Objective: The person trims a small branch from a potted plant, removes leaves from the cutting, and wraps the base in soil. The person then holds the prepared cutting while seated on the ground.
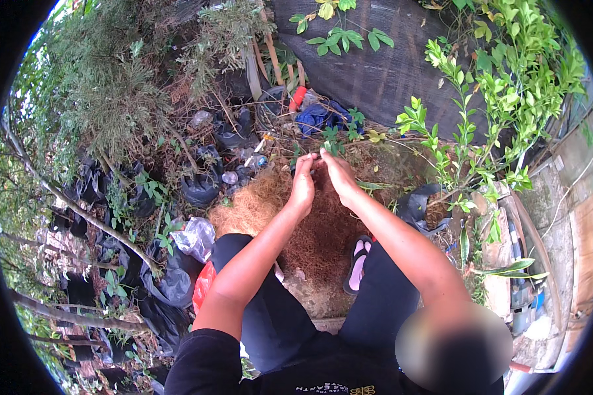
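Observation:
My left hand (304,185) and my right hand (340,177) reach forward over the ground, palms facing each other. Their fingertips come close together at the far end, and something dark shows in the gap; I cannot tell whether they hold it. Below them spreads a heap of dark brown fibre (321,232), which looks like coconut coir. A lighter, golden-brown clump of fibre (244,205) lies against it, left of my left hand. Green leaves of a small plant (332,140) rise just beyond my fingertips.
Black plastic planting bags (202,180) crowd the left side, near a clear plastic bag (196,238) and a red bag (205,285). Blue plastic (321,117) lies ahead before dark netting (400,74). A potted shrub in a black bag (417,210) stands right. A sandalled foot (358,264) flanks the fibre.

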A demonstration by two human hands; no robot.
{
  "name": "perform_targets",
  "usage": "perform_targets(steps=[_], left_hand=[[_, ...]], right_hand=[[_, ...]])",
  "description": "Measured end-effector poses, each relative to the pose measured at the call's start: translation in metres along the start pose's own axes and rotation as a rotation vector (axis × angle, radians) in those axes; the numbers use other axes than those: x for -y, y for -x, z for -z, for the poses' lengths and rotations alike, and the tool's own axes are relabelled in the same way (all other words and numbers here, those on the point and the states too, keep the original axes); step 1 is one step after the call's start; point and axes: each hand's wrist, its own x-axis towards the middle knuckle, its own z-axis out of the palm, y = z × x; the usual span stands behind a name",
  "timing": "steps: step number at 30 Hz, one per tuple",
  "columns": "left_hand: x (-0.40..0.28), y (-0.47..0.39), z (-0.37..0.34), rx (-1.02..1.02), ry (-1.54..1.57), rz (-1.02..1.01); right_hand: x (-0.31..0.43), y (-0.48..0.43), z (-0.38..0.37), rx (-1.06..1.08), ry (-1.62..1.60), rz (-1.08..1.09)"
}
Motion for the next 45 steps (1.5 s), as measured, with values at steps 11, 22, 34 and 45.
perform_targets(steps=[11, 22, 34, 45], left_hand=[[-0.026, -0.010, 0.002, 0.116, -0.061, 0.381], [-0.004, 0.016, -0.005, 0.258, -0.398, 0.011], [-0.022, 0.025, -0.002, 0.087, -0.869, -0.083], [0.006, -0.005, 0.018, -0.006, -0.489, -0.192]], right_hand=[[-0.013, -0.008, 0.011, 0.204, -0.011, 0.037], [-0.013, 0.007, -0.010, 0.087, -0.356, -0.119], [-0.003, 0.012, -0.020, 0.051, -0.330, 0.072], [0.013, 0.028, -0.020, -0.037, -0.163, 0.080]])
